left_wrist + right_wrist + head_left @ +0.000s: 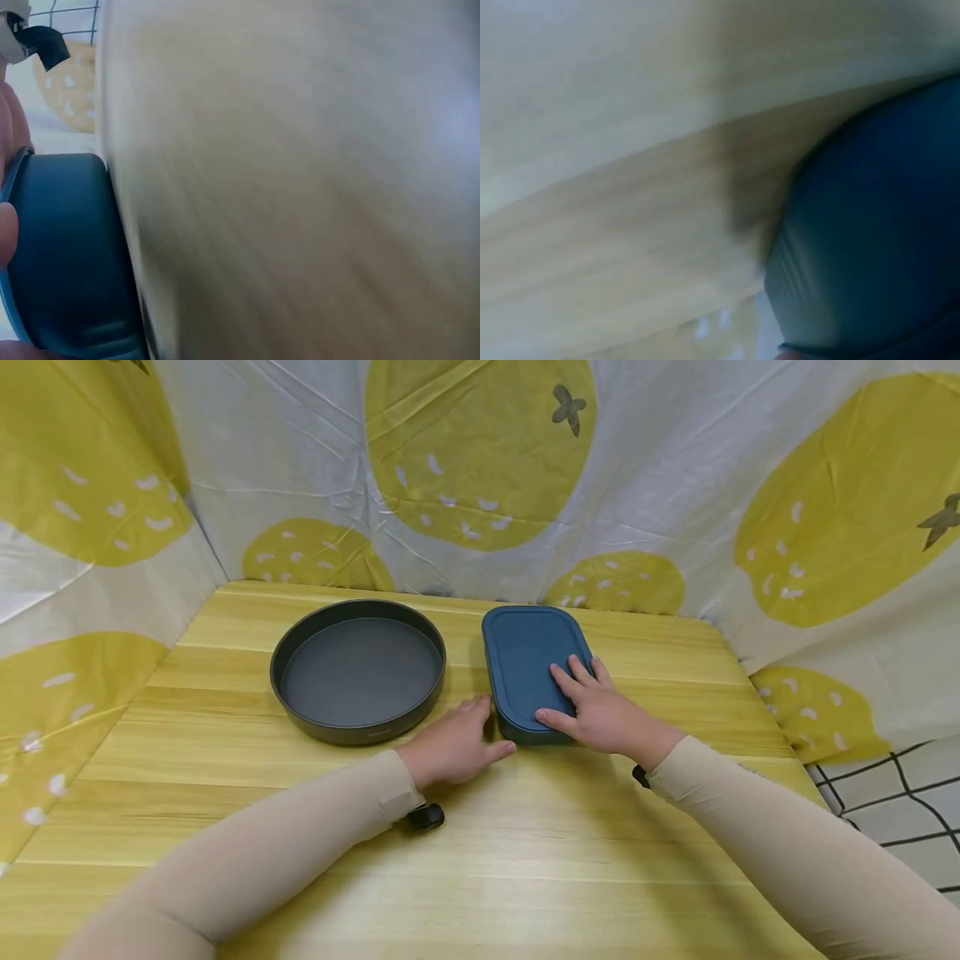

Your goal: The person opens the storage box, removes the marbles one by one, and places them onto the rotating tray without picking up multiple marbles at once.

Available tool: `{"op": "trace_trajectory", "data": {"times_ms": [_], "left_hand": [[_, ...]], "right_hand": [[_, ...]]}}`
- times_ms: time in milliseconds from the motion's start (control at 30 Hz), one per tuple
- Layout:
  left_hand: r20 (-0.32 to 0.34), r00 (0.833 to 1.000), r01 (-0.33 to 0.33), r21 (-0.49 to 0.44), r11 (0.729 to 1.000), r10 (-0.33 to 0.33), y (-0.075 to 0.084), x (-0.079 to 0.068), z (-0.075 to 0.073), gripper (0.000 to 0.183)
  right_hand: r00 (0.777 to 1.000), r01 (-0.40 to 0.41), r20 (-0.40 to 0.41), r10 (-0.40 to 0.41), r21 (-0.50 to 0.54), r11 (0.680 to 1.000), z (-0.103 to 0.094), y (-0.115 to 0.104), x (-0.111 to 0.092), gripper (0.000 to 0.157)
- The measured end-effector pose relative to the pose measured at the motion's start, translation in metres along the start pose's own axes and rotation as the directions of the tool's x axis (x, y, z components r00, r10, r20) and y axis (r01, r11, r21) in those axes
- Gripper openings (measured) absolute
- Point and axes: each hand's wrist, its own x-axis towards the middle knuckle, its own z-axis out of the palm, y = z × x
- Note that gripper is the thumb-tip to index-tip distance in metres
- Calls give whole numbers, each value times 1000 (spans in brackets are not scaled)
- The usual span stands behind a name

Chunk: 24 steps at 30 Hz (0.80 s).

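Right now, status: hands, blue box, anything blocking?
Right hand atop lidded blue box. Left hand at near left corner. Dark pan apart, left; seemingly not blocking.

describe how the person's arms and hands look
The left sleeve and right sleeve are plain beige, long and close-fitting. The left hand and right hand wear no gloves. A black device sits by the left wrist; a black piece shows by the right.

A wood-grained worktop (pixel 510 860) carries a round dark pan (pixel 360 668). Near it, a lidded blue container (pixel 528 652) seems to rest flat, its base partly hidden.
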Motion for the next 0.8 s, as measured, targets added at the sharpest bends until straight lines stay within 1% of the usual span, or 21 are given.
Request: {"op": "trace_trajectory", "data": {"times_ms": [133,267,333,433,567,667,800], "left_hand": [[-13,1000,2,-60,998,-3,-1,4,2,93],[-27,1000,-4,-86,996,2,0,7,3,90],[-30,999,10,-105,994,-13,0,9,3,89],[-44,998,27,-142,989,-34,-1,12,3,86],[-63,997,36,-168,985,-47,-1,15,3,83],[-70,996,39,-150,988,-50,-1,14,3,83],[-88,995,33,-127,991,-44,0,14,3,80]], "right_hand": [[1000,-2,-9,2,-38,999,1,-4,-1,90],[999,44,-2,-44,-133,990,1,-5,-6,94],[997,78,-6,-81,-193,978,1,-7,-8,96],[990,119,-34,-133,-282,952,0,-12,-12,92],[975,155,-83,-204,-398,904,2,-17,-16,80],[962,172,-111,-250,-463,869,5,-19,-19,74],[934,202,-153,-324,-520,830,10,-21,-21,71]]}}
